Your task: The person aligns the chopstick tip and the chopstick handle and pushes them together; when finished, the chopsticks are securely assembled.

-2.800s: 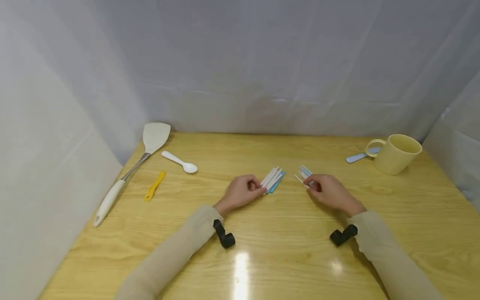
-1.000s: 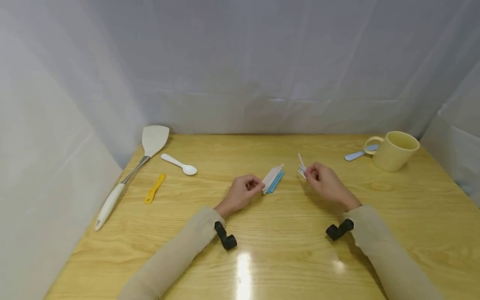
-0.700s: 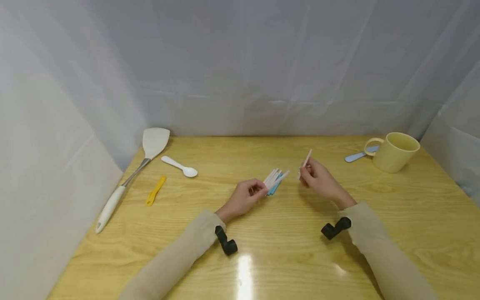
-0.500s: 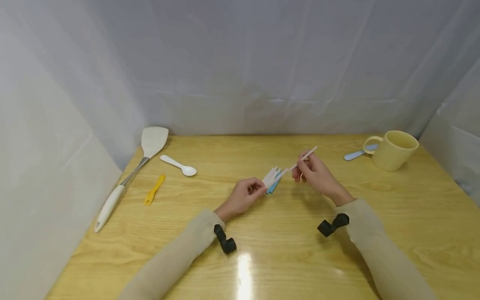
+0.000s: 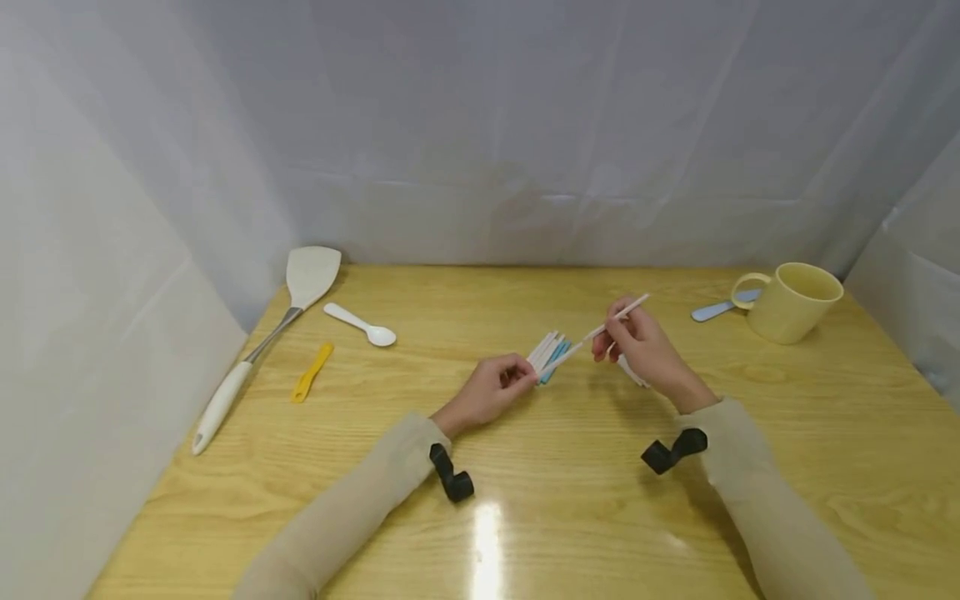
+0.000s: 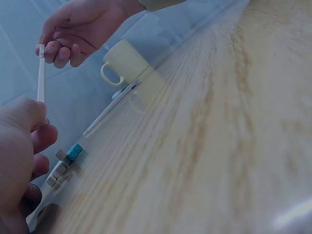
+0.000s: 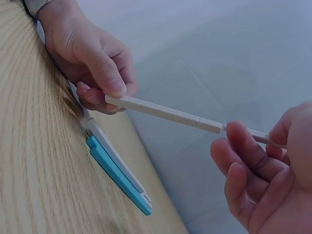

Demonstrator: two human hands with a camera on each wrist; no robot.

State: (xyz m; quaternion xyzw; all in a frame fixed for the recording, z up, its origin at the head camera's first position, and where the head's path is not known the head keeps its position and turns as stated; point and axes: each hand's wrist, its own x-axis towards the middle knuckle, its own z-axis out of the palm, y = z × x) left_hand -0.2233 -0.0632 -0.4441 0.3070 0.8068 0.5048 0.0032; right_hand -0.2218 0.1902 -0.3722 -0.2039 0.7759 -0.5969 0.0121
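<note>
My left hand (image 5: 489, 392) pinches one end of a slim white square stick (image 7: 163, 112) between thumb and finger, above the table. A seam shows near the stick's far end. My right hand (image 5: 637, 346) pinches a second white stick (image 5: 628, 307), lined up end to end with the first. In the right wrist view the two ends almost meet; whether they touch is hard to tell. Beside my left fingertips lies a bundle of white sticks (image 5: 542, 350) and blue sticks (image 7: 117, 170). More white sticks (image 5: 632, 372) lie partly hidden under my right hand.
On the left are a white turner (image 5: 262, 337), a white spoon (image 5: 367, 327) and a yellow utensil handle (image 5: 311, 373). At the back right stands a yellow mug (image 5: 783, 310), with a pale blue flat utensil (image 5: 712, 311) behind its handle. White sheets (image 5: 480, 167) hang around the table.
My right hand has lifted a white stick, turned it and brought it to the left hand's stick. Other sticks from the right hand now lie beneath it. The left hand has raised its stick off the bundle.
</note>
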